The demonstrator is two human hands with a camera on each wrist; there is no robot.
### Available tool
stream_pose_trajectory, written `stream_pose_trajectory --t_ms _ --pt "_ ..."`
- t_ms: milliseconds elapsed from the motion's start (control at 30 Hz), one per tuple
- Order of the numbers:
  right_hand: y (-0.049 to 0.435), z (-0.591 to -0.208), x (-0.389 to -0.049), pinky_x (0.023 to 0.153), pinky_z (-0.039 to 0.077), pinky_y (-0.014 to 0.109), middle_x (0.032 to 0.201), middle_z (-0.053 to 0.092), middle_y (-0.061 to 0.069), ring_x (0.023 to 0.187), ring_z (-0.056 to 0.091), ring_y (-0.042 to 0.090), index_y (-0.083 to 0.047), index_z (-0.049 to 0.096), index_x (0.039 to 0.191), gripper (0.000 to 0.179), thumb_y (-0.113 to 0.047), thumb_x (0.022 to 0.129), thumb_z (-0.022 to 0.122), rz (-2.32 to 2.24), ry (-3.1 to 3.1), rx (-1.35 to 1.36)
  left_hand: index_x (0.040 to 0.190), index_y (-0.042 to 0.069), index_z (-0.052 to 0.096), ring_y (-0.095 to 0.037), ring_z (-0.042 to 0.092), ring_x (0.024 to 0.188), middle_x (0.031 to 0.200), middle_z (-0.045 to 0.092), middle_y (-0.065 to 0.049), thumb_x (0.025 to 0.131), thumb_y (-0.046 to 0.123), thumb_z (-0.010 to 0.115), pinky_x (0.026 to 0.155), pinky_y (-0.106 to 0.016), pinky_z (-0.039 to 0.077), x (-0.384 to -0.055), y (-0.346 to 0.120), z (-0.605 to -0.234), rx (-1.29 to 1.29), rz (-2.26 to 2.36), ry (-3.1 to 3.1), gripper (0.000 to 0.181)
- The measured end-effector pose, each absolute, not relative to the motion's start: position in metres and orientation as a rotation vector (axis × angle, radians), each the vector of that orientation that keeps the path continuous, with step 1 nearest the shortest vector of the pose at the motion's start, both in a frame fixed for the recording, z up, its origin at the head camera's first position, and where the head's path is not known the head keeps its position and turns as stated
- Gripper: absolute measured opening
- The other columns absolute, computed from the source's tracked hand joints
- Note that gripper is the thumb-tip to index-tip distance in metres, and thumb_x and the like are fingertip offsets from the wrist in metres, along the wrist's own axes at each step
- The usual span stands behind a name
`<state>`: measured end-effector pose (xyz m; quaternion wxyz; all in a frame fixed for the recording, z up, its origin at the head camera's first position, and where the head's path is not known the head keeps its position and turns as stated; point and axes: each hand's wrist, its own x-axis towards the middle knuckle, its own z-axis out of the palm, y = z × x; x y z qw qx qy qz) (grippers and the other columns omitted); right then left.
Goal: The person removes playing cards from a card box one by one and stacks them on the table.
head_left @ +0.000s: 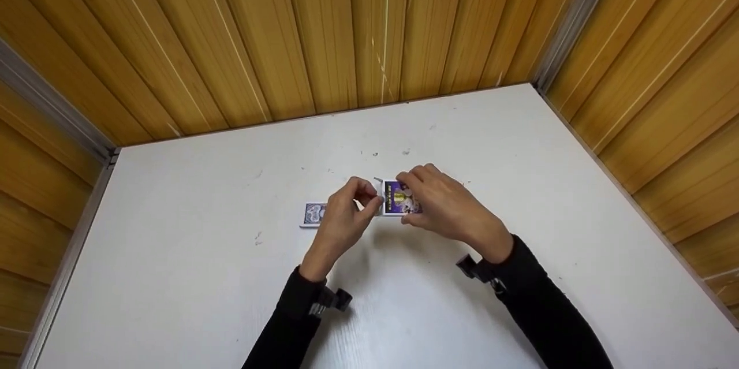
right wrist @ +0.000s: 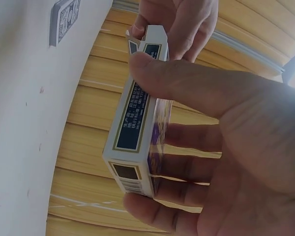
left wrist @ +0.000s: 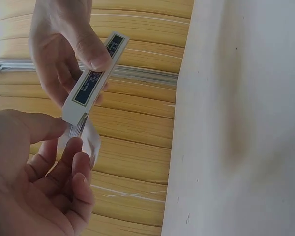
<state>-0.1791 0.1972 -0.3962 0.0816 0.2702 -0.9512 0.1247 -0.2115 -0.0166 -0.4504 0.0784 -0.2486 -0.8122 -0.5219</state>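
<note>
A playing-card box (head_left: 397, 198) with a purple and yellow front is held up over the table. My right hand (head_left: 444, 204) grips it by the sides, thumb along the dark printed narrow side (right wrist: 132, 115) and fingers across the other. At its open end, my left hand (head_left: 348, 210) pinches with thumb and index finger; a pale flap (left wrist: 92, 142) sticks out there. Exactly what lies between those fingertips I cannot tell. A deck of playing cards (head_left: 313, 214), blue patterned back up, lies on the table left of the left hand, partly covered by it.
The white table (head_left: 190, 253) has small dark scuffs on its surface. Yellow wood-look panels (head_left: 323, 28) wall its back and sides, with grey metal trim at the corners. Black sleeves and wrist-worn cameras (head_left: 343, 299) are on both forearms.
</note>
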Motion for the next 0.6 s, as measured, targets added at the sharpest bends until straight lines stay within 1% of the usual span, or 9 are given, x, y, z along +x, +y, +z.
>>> stream_pose_trajectory --t_ms 133,233,367,467,600 --pt "0.1937 -0.397 -0.1775 0.084 0.051 0.039 0.119 0.061 0.013 0.104 0.054 0.026 -0.001 0.056 0.135 0.069 -0.028 0.081 0.09 0.358 -2.84 0.808 0.097 0.006 0.061 -0.015 0.06 0.08 0.087 0.065 -0.002 0.093 0.007 0.073 0.064 -0.023 0.045 -0.213 -0.0193 -0.4518 -0.728 -1.635 -2.48 0.013" --pt "0.1922 -0.3966 -0.1764 0.084 0.051 0.038 0.119 0.061 0.013 0.103 0.054 0.025 -0.001 0.056 0.135 0.07 -0.029 0.081 0.09 0.346 -2.839 0.808 0.097 0.006 0.062 -0.016 0.061 0.083 0.09 0.066 -0.002 0.095 0.01 0.073 0.069 -0.025 0.048 -0.2148 -0.0198 -0.4513 -0.701 -1.692 -2.519 0.012" --pt "0.1908 -0.3983 -0.1746 0.081 0.051 0.039 0.117 0.061 0.012 0.103 0.054 0.026 -0.002 0.056 0.134 0.068 -0.029 0.082 0.09 0.323 -2.823 0.828 0.096 0.006 0.065 -0.016 0.062 0.086 0.091 0.066 -0.001 0.096 0.017 0.074 0.076 -0.029 0.05 -0.2166 -0.0206 -0.4514 -0.644 -1.77 -2.571 0.014" --pt "0.19 -0.4003 -0.1736 0.08 0.051 0.039 0.116 0.061 0.012 0.103 0.055 0.027 -0.003 0.056 0.133 0.067 -0.029 0.081 0.09 0.309 -2.813 0.847 0.095 0.005 0.066 -0.015 0.062 0.084 0.088 0.066 -0.001 0.096 0.018 0.075 0.075 -0.029 0.05 -0.2166 -0.0217 -0.4514 -0.611 -1.814 -2.607 0.015" --pt "0.1888 -0.4034 -0.1735 0.081 0.051 0.039 0.116 0.061 0.012 0.103 0.055 0.027 -0.003 0.057 0.132 0.067 -0.029 0.081 0.09 0.292 -2.821 0.867 0.093 0.005 0.065 -0.013 0.058 0.078 0.084 0.062 0.0 0.093 0.011 0.077 0.068 -0.025 0.047 -0.2155 -0.0218 -0.4529 -0.574 -1.861 -2.621 0.014"
